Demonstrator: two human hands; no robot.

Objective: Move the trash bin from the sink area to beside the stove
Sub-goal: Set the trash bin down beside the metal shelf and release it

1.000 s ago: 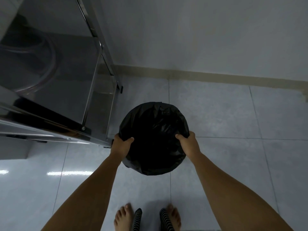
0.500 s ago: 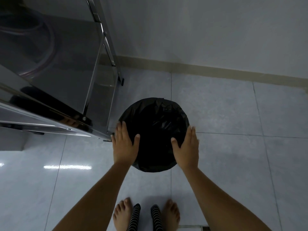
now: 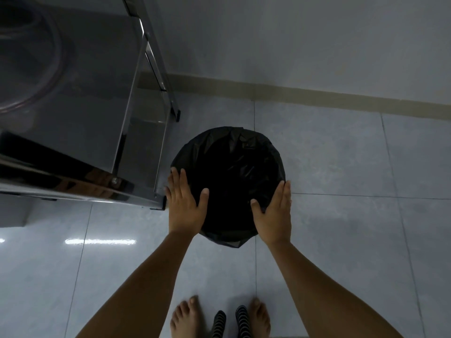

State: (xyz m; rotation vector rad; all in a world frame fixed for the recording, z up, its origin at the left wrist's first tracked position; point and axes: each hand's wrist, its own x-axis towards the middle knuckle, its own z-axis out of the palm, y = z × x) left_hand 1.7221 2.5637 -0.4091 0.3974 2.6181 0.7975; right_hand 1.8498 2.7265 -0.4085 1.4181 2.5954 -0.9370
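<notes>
The round trash bin [image 3: 229,176], lined with a black plastic bag, stands on the tiled floor just right of a steel stand's front corner. My left hand [image 3: 184,203] hovers flat over the bin's near-left rim with fingers stretched out. My right hand [image 3: 274,213] lies flat over the near-right rim, thumb resting on the bag. Neither hand grips the bin. The inside of the bin is too dark to see.
A stainless-steel stand [image 3: 73,113] fills the upper left, its leg [image 3: 159,191] a hand's width from the bin. A wall with a beige skirting [image 3: 341,101] runs behind. My bare feet [image 3: 188,318] and striped slippers [image 3: 229,323] are at the bottom edge.
A second ago both hands gripped the bin's rim; they let go and opened flat above it. The bin now rests on the floor by the stand.
</notes>
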